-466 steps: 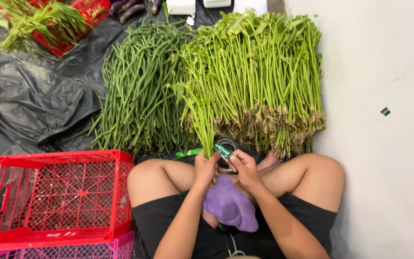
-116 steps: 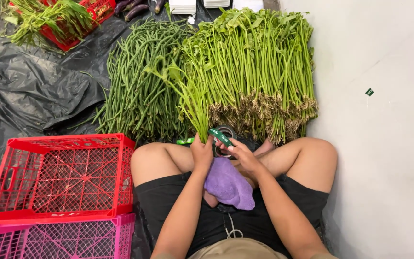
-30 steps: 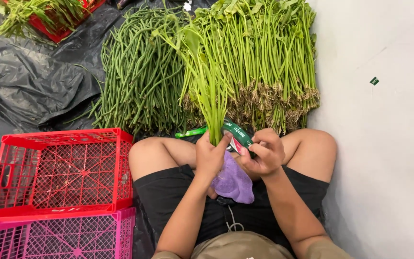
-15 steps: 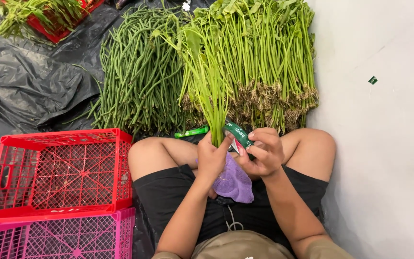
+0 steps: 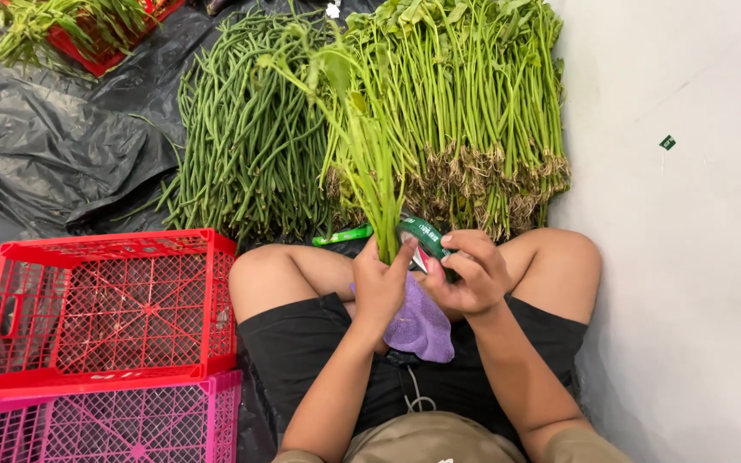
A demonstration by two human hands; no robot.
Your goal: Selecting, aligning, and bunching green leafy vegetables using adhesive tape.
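Note:
I sit cross-legged on the floor. My left hand (image 5: 381, 287) grips the lower stems of a small bunch of leafy green stalks (image 5: 362, 146), which stands upright and leans away from me. My right hand (image 5: 466, 273) holds a green roll of tape (image 5: 423, 237) against the base of that bunch. A purple cloth (image 5: 420, 321) lies in my lap under both hands. A strip of green tape (image 5: 343, 235) lies on the floor just beyond my left knee.
A big pile of rooted green stalks (image 5: 473, 111) lies ahead, with a heap of long beans (image 5: 246, 137) to its left on black plastic sheeting (image 5: 53, 163). A red crate (image 5: 105, 313) over a pink crate (image 5: 113, 424) stands at my left. A pale wall (image 5: 688, 240) is at the right.
Over the last second my hands stayed together at the base of the bunch, with the right hand shifting the tape roll slightly around the stems. Earlier the bunch was held lower.

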